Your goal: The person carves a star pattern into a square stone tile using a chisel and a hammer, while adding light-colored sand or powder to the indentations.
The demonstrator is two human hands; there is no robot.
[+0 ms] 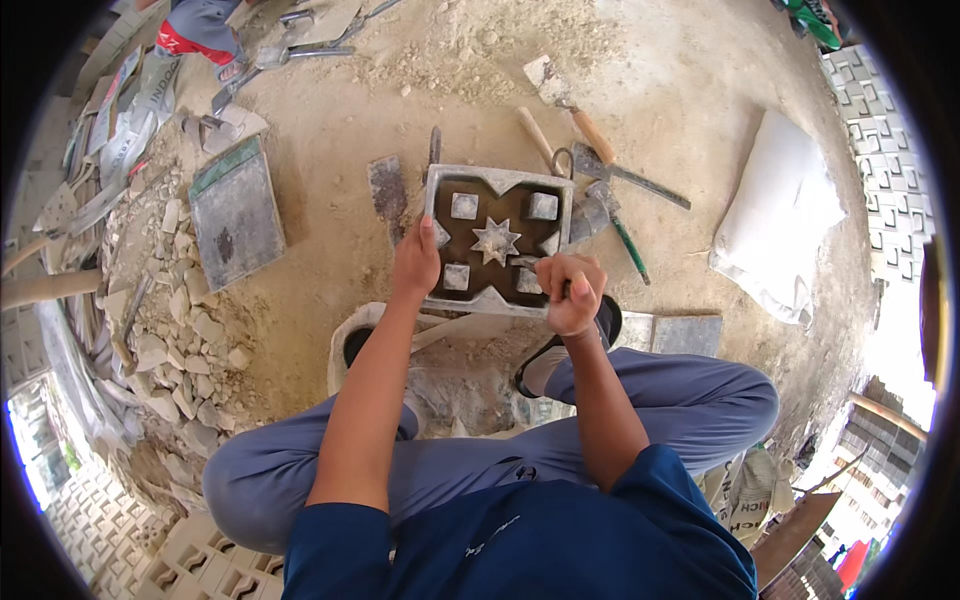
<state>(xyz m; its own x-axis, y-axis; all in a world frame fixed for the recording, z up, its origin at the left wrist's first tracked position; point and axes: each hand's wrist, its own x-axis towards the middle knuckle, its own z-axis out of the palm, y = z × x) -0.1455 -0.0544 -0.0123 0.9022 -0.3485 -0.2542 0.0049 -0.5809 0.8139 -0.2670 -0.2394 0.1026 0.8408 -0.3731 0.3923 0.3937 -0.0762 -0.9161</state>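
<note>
Head view looks straight down on a person squatting over a square metal mould (pixel 497 238) that lies on the sandy ground just ahead of the knees. Inside the mould, a star-shaped insert (pixel 495 241) sits at the centre with four small square blocks (pixel 464 206) around it, and the dark floor between them appears bare, so by the look of it the form is assembled but not yet filled; any pouring or packing seems yet to come.

Left hand (pixel 416 262) reaches forward with the arm nearly straight, its fingers curled loosely over the mould's left rim, steadying it. Right hand (pixel 571 290) is bent at the elbow and closed in a fist at the mould's lower right corner; it seems to grip something small, though what it is cannot be told.

Trowels (pixel 572 104) and other hand tools lie just beyond the mould, a white sack (pixel 778 215) lies to the right, and a flat grey slab (pixel 236 212) rests to the left beside broken rubble (pixel 170 330).
</note>
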